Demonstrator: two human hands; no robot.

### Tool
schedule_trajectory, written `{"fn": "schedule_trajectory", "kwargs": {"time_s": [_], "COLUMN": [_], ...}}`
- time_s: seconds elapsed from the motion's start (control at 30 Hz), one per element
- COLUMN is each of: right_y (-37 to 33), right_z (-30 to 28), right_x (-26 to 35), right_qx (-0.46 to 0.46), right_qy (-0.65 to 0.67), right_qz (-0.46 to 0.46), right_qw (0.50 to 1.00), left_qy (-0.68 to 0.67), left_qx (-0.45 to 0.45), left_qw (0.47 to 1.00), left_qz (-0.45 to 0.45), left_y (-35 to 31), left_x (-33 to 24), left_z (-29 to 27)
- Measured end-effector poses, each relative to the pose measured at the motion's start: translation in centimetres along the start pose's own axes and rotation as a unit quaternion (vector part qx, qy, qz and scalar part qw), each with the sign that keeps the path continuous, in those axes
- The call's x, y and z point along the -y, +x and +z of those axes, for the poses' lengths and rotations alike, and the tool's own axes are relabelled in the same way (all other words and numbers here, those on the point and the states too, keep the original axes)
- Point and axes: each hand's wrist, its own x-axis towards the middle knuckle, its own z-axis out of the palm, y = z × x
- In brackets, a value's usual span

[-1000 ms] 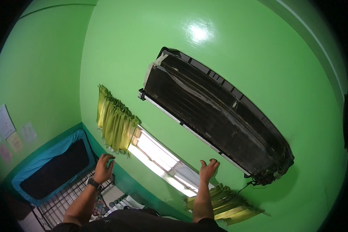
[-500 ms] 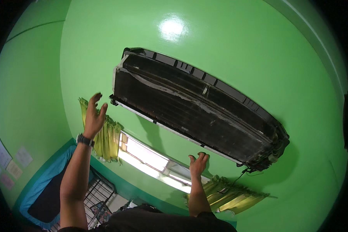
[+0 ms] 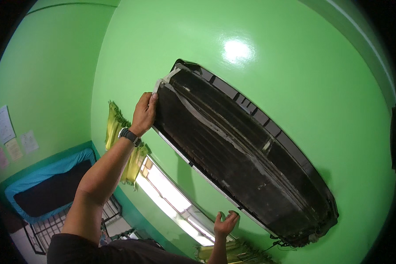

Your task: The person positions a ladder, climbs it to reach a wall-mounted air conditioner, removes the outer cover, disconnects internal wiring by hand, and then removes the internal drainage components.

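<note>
A wall-mounted air conditioner indoor unit (image 3: 233, 154) hangs on the green wall with its front cover off, baring dark, dirty coil fins and a torn grey strip along them. My left hand (image 3: 145, 113), with a watch (image 3: 130, 135) on the wrist, grips the unit's left end; the thumb lies on the front edge and the other fingers are partly hidden behind it. Below the unit's lower edge, toward its right half, my right hand (image 3: 225, 223) is raised with fingers apart and curved, holding nothing. Loose wires (image 3: 282, 244) dangle at the unit's lower right corner.
A bright window (image 3: 171, 196) with yellow-green curtains (image 3: 116, 127) lies beneath the unit. At the lower left stands a metal bed frame (image 3: 48, 229) by a dark mattress with a blue cover (image 3: 20, 187). Papers (image 3: 4, 123) are stuck on the left wall.
My left hand has risen and closed on the unit's left end. My right hand stays open under the lower edge. The whole view has tilted, so the unit appears steeper.
</note>
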Motion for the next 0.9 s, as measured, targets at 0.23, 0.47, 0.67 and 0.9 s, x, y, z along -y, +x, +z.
{"fn": "schedule_trajectory", "kwargs": {"time_s": [0.23,0.47,0.67,0.9], "right_y": [-0.4,-0.2,0.2,7.4], "right_z": [0.8,-0.2,-2.2,-16.8], "right_x": [-1.3,0.5,3.5,24.5], "right_qx": [-0.008,0.014,0.094,0.642], "right_qy": [-0.006,0.008,-0.062,0.152], "right_qz": [-0.015,-0.011,-0.005,-0.083], "right_qw": [1.0,1.0,0.994,0.747], "left_qy": [0.002,-0.007,-0.041,-0.086], "left_qx": [-0.001,0.035,0.04,0.059], "left_qw": [1.0,0.999,0.998,0.994], "left_qz": [0.011,-0.01,0.001,0.008], "left_y": [-0.1,0.5,0.7,0.7], "left_x": [-0.8,-0.6,0.0,-0.1], "left_z": [-0.8,-1.8,-2.1,-2.0]}}
